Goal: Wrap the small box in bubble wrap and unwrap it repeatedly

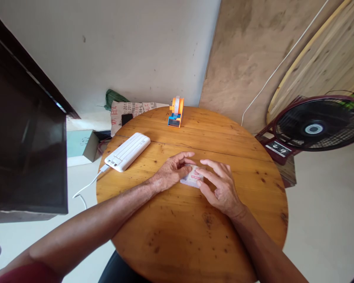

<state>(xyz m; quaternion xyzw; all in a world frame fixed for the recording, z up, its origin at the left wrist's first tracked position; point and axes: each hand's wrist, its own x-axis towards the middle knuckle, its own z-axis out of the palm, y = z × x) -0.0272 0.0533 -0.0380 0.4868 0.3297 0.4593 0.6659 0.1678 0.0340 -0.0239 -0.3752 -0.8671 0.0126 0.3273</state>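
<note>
A small pale packet (191, 180) with red print lies on the round wooden table (177, 243), between my two hands. My left hand (177, 169) grips its upper left side, with the thumb on top and the fingers curled behind it. At the packet's right side is my right hand (221, 184), its fingers apart. The index fingertip and thumb tip of that hand touch or nearly touch the packet's right part. Part of the packet is hidden under the fingers.
A white power bank (128, 151) with a plugged-in cable (88, 184) lies at the table's left. An orange and blue tape dispenser (176, 113) stands at the far edge. Right of the table is a dark fan (312, 127); at left, a large black screen (23, 129).
</note>
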